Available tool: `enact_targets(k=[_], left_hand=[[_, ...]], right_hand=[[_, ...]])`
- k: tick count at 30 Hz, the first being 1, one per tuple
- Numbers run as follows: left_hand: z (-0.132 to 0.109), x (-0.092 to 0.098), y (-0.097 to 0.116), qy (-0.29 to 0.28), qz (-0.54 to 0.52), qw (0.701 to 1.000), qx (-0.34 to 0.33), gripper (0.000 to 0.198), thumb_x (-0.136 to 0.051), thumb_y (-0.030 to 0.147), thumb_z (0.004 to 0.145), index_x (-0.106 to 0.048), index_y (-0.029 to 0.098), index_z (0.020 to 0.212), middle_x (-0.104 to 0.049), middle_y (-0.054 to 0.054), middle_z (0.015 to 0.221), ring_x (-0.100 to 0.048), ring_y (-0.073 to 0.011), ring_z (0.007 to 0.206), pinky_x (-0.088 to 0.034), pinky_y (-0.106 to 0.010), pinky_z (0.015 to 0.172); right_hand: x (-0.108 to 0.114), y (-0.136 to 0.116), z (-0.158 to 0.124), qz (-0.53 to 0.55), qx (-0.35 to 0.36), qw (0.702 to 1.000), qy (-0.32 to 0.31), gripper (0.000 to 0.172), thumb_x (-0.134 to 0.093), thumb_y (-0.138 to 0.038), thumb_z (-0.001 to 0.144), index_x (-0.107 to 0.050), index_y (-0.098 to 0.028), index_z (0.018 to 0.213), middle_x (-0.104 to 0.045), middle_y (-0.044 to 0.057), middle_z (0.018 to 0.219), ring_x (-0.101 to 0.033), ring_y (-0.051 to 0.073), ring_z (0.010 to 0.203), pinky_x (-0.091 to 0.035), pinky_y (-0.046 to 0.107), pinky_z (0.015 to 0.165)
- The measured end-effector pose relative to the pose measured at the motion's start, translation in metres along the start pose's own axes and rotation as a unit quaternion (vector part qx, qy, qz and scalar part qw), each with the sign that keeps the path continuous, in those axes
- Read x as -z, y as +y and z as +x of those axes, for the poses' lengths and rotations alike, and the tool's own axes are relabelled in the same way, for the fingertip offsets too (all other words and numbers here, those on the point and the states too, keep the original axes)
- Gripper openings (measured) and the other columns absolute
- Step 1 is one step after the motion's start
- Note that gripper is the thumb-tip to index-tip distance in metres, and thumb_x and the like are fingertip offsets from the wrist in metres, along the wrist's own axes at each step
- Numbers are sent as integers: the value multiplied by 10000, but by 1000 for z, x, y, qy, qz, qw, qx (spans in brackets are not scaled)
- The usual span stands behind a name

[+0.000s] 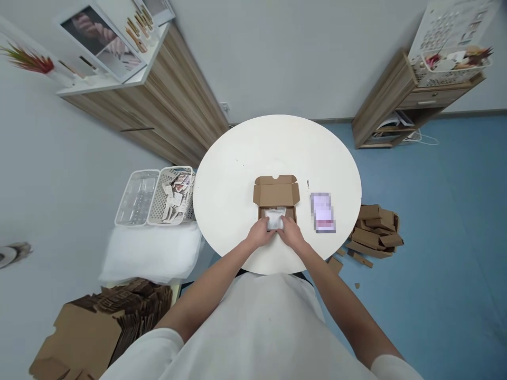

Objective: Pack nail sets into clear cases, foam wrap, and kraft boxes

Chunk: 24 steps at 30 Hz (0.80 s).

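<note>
On the round white table an open cardboard mailer box lies with its lid folded back, away from me. Inside it sits a small white, wrapped packet. My left hand grips the packet's near left corner, thumb on top. At the near right corner my right hand does the same with its thumb. The other fingers of both hands are partly hidden around the box's front edge. What the wrapping contains cannot be seen.
A blurred-out phone-like object lies right of the box. Left of the table stand a white basket of small cards, a clear bin and white wrapping sheets. Flat cardboard is stacked lower left; folded boxes lie on the floor at right.
</note>
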<state>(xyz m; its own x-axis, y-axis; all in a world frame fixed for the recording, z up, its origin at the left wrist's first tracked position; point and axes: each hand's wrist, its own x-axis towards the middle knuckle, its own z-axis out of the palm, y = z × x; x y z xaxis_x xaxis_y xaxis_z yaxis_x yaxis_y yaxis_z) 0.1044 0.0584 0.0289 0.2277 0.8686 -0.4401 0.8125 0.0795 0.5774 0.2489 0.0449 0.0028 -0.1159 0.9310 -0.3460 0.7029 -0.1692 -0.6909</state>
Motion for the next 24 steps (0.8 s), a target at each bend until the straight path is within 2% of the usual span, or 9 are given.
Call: enact_targets(k=[2,5,8,11,13,24], left_hand=[[-3,-2,-1,25,17,999,-16,494,-588,317,697,-462,148,1144,-457,-148,1235,-417,-278,1163,-345,-388,945],[-9,-1,-6,86,14,996,-33,477,-565,332,723,-461,148,1151,-406,-150,1269,-361,-286,1200,-317,-418,969],[-14,4,-15,121,-28,992,-17,517,-548,344,744,-414,158,1208,-396,-148,1274,-359,-282,1198,-314,-435,968],[-14,8,-25,82,-123,989,23,572,-539,369,755,-361,172,1261,-421,-144,1260,-467,-254,1097,-384,-392,900],[-14,9,-29,55,-173,983,30,567,-550,370,748,-374,191,1257,-449,-131,1242,-508,-234,1036,-409,-360,863],[-35,12,-55,36,-200,978,-47,587,-600,316,696,-412,205,1240,-497,-119,1176,-507,-239,1019,-443,-333,795]], right_hand=[[2,1,-4,16,27,999,18,463,-512,-176,721,-461,-182,1181,-436,125,1231,-431,264,1137,-376,398,906],[8,8,-14,47,59,993,89,424,-486,-216,749,-469,-204,1173,-403,102,1274,-375,248,1188,-333,408,965],[14,18,-22,86,0,985,151,479,-497,-293,752,-428,-202,1217,-409,112,1276,-371,263,1185,-319,441,972],[13,26,-24,164,-83,975,125,556,-492,-353,752,-364,-199,1271,-439,115,1262,-470,244,1093,-393,410,902],[9,26,-25,202,-105,968,106,555,-492,-360,747,-373,-203,1265,-483,101,1224,-511,222,1043,-424,374,863],[-20,3,-53,215,-127,957,146,555,-557,-338,689,-430,-205,1212,-557,80,1159,-556,208,1004,-433,366,850]])
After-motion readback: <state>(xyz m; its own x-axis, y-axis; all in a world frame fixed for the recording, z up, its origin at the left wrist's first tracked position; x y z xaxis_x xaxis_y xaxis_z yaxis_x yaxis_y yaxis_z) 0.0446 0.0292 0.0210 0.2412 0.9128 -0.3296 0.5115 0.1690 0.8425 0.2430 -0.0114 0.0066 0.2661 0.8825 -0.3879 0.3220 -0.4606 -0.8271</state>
